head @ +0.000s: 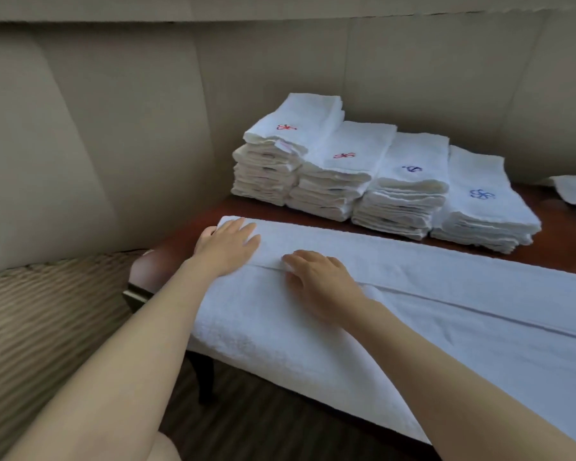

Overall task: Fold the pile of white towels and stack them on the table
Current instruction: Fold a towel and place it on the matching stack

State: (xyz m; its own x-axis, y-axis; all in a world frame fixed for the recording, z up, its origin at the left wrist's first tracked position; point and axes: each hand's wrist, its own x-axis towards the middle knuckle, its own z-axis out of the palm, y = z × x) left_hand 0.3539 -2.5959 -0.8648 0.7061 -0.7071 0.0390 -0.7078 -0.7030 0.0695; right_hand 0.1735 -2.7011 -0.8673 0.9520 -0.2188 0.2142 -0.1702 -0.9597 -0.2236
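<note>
— How did the towel (413, 294) lie?
— Along the near edge of the table (552, 241), its long axis running from ten o'clock to four o'clock, with a fold seam down its length.
— The hands?
— The left hand (228, 246) lay flat, fingers spread, on the ten o'clock end. The right hand (316, 277) rested open on the seam, fingertips curled.
— Anything else?
— Four folded stacks (379, 181) behind, at one o'clock.

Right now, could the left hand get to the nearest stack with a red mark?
Probably yes. The left hand lies flat on the long towel, and only bare table lies between it and the red-marked stack. Nothing blocks the way.
</note>
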